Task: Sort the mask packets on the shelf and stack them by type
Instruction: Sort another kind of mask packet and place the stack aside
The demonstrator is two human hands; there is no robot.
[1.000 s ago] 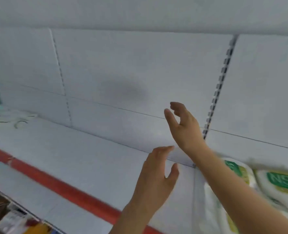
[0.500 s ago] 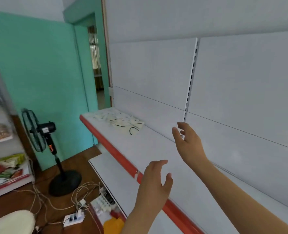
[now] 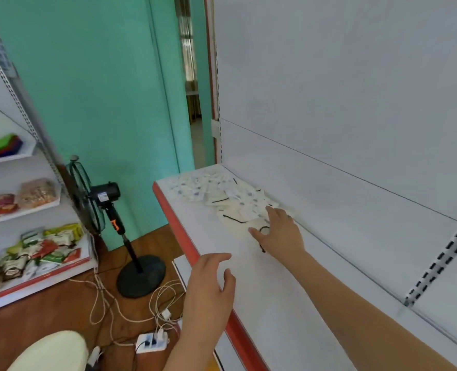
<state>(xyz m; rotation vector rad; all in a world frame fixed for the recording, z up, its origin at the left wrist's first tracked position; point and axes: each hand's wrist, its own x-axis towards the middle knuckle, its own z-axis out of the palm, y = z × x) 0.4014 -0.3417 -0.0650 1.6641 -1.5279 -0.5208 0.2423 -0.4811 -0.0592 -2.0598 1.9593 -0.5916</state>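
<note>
Several mask packets lie scattered at the far left end of the white shelf (image 3: 289,290). Some are patterned packets (image 3: 195,187) with blue-grey dots; others are plain cream packets (image 3: 232,222) with black ear loops showing. My right hand (image 3: 279,231) lies flat, fingers spread, on the nearest cream packet at the edge of the pile, and I cannot tell whether it grips the packet. My left hand (image 3: 211,283) hovers open over the shelf's red front edge (image 3: 180,234), holding nothing.
A black standing fan (image 3: 101,210) stands on the wooden floor left of the shelf, with cables and a power strip (image 3: 152,342) around its base. Another rack (image 3: 31,236) with snack packs is at far left. A slotted upright (image 3: 441,259) runs along the back panel.
The view has swung left and closer to the packets. My right hand has reached forward from mid-air onto the pile. My left hand has moved up to the shelf's front edge.
</note>
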